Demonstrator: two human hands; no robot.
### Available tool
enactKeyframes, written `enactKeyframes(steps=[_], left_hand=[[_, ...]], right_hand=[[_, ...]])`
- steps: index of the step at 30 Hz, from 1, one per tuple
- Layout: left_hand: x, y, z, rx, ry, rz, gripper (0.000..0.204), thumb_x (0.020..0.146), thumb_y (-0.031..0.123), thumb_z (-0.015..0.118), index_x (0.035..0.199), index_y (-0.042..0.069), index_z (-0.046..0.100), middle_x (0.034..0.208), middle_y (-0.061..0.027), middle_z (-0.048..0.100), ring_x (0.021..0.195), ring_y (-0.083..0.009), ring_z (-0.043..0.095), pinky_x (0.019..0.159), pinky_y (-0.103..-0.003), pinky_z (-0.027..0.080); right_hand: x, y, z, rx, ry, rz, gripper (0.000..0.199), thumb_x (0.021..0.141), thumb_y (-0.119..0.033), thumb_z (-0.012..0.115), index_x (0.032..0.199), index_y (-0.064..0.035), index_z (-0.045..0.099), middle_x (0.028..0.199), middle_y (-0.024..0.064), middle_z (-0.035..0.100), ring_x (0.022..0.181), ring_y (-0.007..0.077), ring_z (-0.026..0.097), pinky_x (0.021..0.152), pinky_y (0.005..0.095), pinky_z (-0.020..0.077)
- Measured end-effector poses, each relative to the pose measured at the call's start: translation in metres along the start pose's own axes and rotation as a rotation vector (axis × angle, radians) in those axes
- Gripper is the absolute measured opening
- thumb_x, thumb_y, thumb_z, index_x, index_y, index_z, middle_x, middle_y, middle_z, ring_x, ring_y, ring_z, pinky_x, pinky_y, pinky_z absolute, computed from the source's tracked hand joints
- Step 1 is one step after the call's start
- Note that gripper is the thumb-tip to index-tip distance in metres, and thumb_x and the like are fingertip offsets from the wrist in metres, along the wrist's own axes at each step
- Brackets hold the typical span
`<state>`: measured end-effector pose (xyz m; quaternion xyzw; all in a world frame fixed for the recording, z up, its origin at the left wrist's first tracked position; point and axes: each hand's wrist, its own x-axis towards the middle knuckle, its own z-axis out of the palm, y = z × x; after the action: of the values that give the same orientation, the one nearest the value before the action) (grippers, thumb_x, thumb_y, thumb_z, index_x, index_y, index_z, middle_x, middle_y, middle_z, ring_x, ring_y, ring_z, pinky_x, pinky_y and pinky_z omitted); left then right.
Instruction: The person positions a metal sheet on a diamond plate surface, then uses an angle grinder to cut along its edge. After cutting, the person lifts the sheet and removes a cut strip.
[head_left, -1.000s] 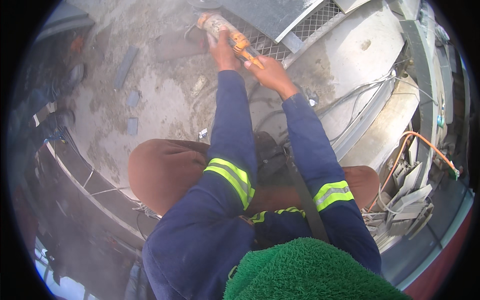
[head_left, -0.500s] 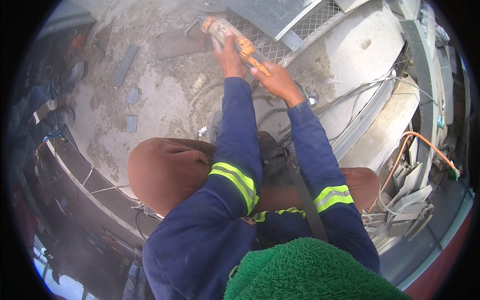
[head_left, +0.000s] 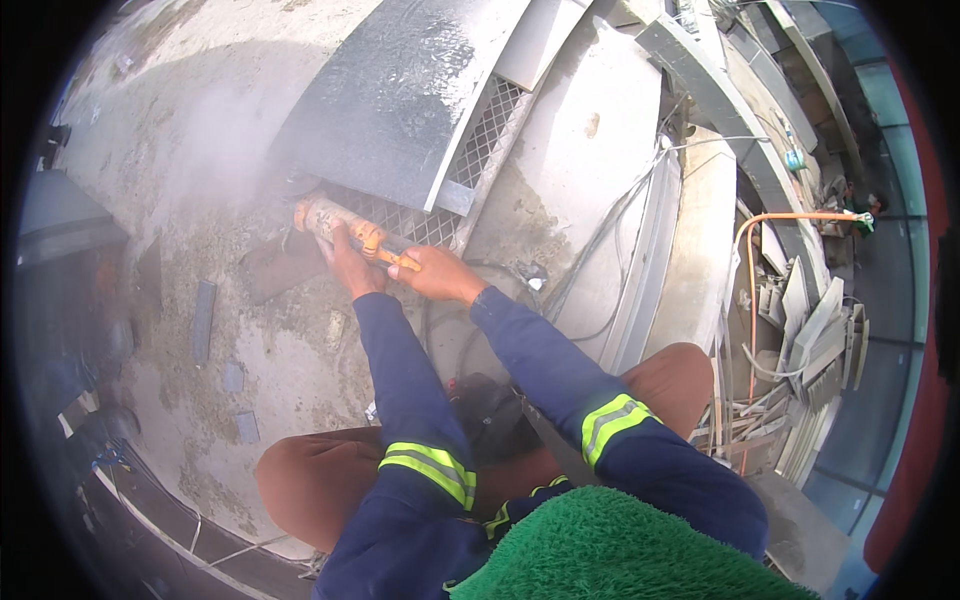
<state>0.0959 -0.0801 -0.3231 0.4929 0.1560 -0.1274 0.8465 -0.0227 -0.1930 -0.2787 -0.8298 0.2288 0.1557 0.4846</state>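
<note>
Both my hands are closed on an orange angle grinder (head_left: pixel 338 216) with a dusty, pale body. My left hand (head_left: pixel 350 266) wraps the body close to its head, while my right hand (head_left: pixel 440 274) grips the rear handle end. The grinder's head is at the near left edge of a large dark grey slab (head_left: pixel 385 115). Pale dust blurs that spot, and the disc cannot be made out clearly. Beneath the slab lies a metal mesh grating (head_left: pixel 490 135), partly covered by it.
Small grey offcuts (head_left: pixel 204 320) lie on the dusty concrete floor (head_left: pixel 290 370) to the left. Grey cables (head_left: pixel 620 215) run along the right, beside long channel-like strips (head_left: pixel 640 270). Farther right are an orange hose (head_left: pixel 750 290) and a heap of broken panel pieces (head_left: pixel 810 340).
The view has shifted, bringing more of the slab into sight. My hands and the grinder now appear farther left and lower. A thicker dust cloud spreads left from the grinder's head.
</note>
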Motion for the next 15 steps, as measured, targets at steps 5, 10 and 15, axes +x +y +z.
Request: enactKeyframes(steps=[5,10,15], left_hand=[[0.009,-0.004,-0.002,-0.007,-0.034,-0.022,0.074,0.113,0.030,0.060,0.176,0.005,0.029,0.164,-0.0176,0.049,0.141,-0.0316,0.059,0.110,-0.048,0.057],[-0.002,-0.001,-0.005,-0.045,-0.060,-0.041,0.075,0.112,0.027,0.061,0.176,0.004,0.029,0.158,-0.0175,0.052,0.136,-0.0305,0.061,0.111,-0.047,0.055],[-0.014,-0.009,0.002,-0.101,0.033,0.050,0.076,0.109,0.022,0.066,0.174,0.002,0.031,0.154,-0.0174,0.055,0.133,-0.0288,0.063,0.106,-0.043,0.057]], right_hand=[[0.013,0.007,0.009,-0.024,0.043,-0.033,0.061,0.105,-0.057,0.067,0.122,0.0010,0.075,0.108,0.0235,0.079,0.105,0.0411,0.076,0.090,0.0509,0.0558],[0.008,0.015,0.012,-0.051,0.092,0.008,0.058,0.105,-0.055,0.067,0.122,0.0002,0.075,0.104,0.0202,0.079,0.101,0.0376,0.077,0.088,0.0494,0.0562],[-0.008,0.012,0.000,-0.008,-0.009,0.014,0.059,0.105,-0.055,0.068,0.121,0.0012,0.076,0.107,0.0230,0.079,0.107,0.0405,0.076,0.093,0.0525,0.0559]])
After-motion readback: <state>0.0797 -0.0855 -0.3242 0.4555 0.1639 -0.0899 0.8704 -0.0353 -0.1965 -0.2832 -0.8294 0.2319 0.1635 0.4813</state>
